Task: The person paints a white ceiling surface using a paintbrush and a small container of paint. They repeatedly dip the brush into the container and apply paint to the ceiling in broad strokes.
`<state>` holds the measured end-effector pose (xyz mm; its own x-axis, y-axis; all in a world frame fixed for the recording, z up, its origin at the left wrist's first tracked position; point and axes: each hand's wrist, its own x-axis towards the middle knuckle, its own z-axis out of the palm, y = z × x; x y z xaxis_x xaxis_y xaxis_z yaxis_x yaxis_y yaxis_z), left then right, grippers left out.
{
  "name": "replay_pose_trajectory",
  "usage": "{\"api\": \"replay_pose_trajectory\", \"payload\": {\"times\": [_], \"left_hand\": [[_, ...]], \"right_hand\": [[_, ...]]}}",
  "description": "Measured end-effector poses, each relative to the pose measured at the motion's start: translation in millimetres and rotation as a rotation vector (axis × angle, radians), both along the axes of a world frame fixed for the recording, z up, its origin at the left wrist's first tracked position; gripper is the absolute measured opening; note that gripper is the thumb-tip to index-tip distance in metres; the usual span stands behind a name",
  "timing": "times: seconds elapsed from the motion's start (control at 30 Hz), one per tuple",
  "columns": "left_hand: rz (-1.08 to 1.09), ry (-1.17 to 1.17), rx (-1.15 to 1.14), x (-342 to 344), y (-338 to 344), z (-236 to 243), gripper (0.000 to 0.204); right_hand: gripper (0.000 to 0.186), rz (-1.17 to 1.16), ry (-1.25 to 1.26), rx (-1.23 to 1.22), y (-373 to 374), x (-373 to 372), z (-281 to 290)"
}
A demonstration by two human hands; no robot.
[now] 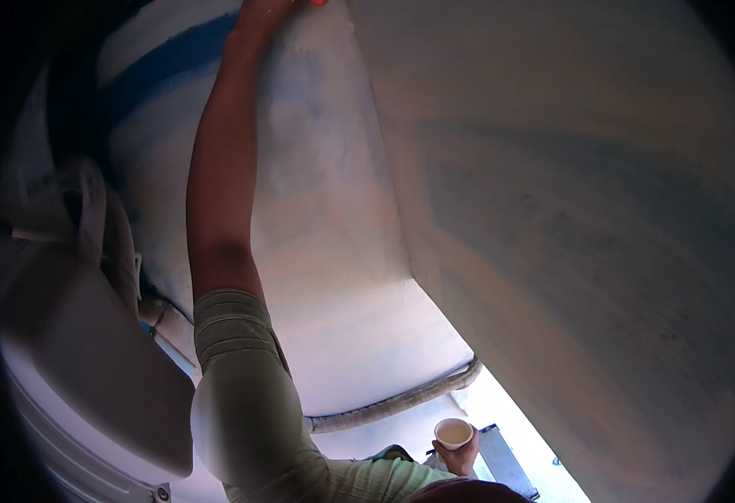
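My left arm reaches up along a pale wall (325,210) that carries a blue stripe (170,59). At the top edge of the head view, my left hand (267,10) is partly cut off. A small orange-red piece of something (319,2) shows at its fingers; its kind cannot be made out. Low in the view, my right hand (461,457) is wrapped round a white cup (454,432). The cup is upright and has a cream-coloured content.
A large slanted panel (568,235) with grey smears fills the right side. At the lower left stands a curved white casing (82,352) with hoses above it. A grey pipe (401,404) runs along the wall's foot. A metal-grey strip (507,463) lies beyond my right hand.
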<state>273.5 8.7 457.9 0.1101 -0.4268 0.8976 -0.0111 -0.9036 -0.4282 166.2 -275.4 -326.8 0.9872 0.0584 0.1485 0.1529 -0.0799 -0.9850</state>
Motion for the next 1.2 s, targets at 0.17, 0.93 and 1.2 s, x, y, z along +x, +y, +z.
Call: {"api": "replay_pose_trajectory", "payload": {"times": [0.17,0.93,1.2], "left_hand": [[0.109,0.199,-0.174,-10.2,-30.0,-84.8,0.033],[-0.099,0.329,0.096,-54.9,-38.4,-266.2,0.044],[-0.295,-0.211,0.057,-15.8,24.1,-60.4,0.030]], "right_hand": [[0.087,-0.017,0.039,0.000,-1.8,-5.4,-3.7],[0.077,-0.042,0.038,0.013,-18.5,-28.9,-6.1],[0.074,-0.014,0.101,0.014,-16.1,-32.4,17.4]]}}
